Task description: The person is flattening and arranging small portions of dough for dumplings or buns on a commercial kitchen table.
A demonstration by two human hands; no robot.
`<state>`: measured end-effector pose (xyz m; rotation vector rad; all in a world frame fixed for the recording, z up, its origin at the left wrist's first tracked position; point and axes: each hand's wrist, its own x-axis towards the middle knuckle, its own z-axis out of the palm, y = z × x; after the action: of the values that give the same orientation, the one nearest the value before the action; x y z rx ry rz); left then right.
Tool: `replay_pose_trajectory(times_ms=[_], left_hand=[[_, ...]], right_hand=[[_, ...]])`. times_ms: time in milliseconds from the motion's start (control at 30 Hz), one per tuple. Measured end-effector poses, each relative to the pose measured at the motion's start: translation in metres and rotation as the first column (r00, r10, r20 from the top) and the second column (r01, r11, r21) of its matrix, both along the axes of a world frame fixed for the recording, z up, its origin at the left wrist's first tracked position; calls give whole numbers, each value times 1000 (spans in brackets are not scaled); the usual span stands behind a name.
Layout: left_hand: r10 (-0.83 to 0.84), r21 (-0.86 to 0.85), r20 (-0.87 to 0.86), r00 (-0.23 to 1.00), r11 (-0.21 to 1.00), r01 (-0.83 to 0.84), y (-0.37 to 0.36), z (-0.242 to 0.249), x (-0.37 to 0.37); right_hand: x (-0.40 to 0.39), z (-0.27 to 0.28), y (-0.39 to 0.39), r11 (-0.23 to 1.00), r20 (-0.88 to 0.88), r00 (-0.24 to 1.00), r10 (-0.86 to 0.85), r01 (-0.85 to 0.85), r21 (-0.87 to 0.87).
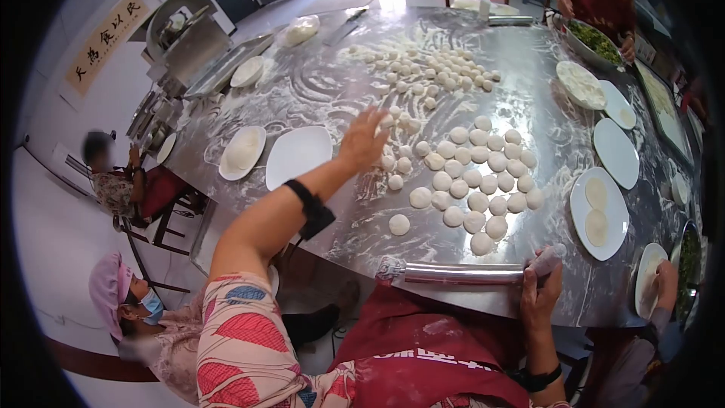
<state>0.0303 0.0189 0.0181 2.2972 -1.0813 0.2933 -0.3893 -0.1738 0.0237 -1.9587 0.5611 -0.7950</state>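
My left hand (364, 138) reaches over the floured metal table with its fingers apart, beside a small group of dough balls (396, 181). To its right, many flattened dough rounds (479, 200) lie close together. My right hand (541, 291) is wrapped round the right handle of a metal rolling pin (462, 273) at the table's near edge. More small dough balls (445, 69) lie farther back in scattered flour. An empty white plate (298, 157) sits left of my left hand.
White plates with dough wrappers (596, 225) stand on the right, near a bowl of chopped greens (593, 44). Another plate (243, 153) is at the left. Co-workers sit or stand round the table; a person's hand (664, 285) touches a plate at the lower right.
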Motion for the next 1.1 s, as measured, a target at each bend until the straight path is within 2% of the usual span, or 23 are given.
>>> replay_pose_trajectory(times_ms=[100, 233, 333, 367, 467, 500, 600, 633, 733, 833, 933, 1033, 1100], left_hand=[[225, 86, -104, 969, 972, -217, -27, -28, 42], [-3, 133, -300, 954, 990, 45, -54, -23, 41], [-33, 235, -209, 977, 968, 83, -39, 2, -15], [-25, 322, -98, 995, 945, 56, -30, 1, -30], [-100, 269, -169, 980, 952, 144, 7, -10, -49], [-63, 302, -160, 985, 947, 110, 19, -6, -55], [-1, 155, -128, 992, 988, 21, 55, -4, -63], [-9, 84, -2, 1000, 996, 9, 63, -1, -69], [-138, 119, -136, 981, 981, 154, 74, 26, -101], [-304, 102, -76, 949, 945, 311, 68, 22, -126], [-181, 274, -133, 974, 938, 212, 56, 19, -130], [-143, 202, -79, 987, 967, 156, 60, 12, -127], [-140, 108, -303, 943, 978, 180, 75, 10, -128]], right_hand=[[-1, 0, 0, 1000, -21, 1000, -14, 14, -1], [-2, -3, -3, 999, -55, 998, -15, 12, -52], [1, 0, 0, 1000, -5, 1000, 7, -7, 27], [2, 3, 3, 995, -4, 1000, -5, 5, 102], [1, 1, 1, 1000, -6, 1000, 4, -4, -4], [0, 4, 1, 1000, -27, 1000, 5, -6, -13], [-2, -5, -3, 993, -8, 1000, -2, 1, -121], [-1, -5, -2, 994, 19, 1000, -18, 20, -111], [-1, -8, -3, 992, 2, 1000, -29, 29, -125], [-2, -9, -3, 993, -4, 1000, -31, 31, -116], [-2, -10, -5, 985, 4, 999, -35, 35, -172], [-3, -11, -7, 981, -17, 999, -40, 36, -190], [-4, -13, -8, 980, -2, 998, -58, 56, -192]])
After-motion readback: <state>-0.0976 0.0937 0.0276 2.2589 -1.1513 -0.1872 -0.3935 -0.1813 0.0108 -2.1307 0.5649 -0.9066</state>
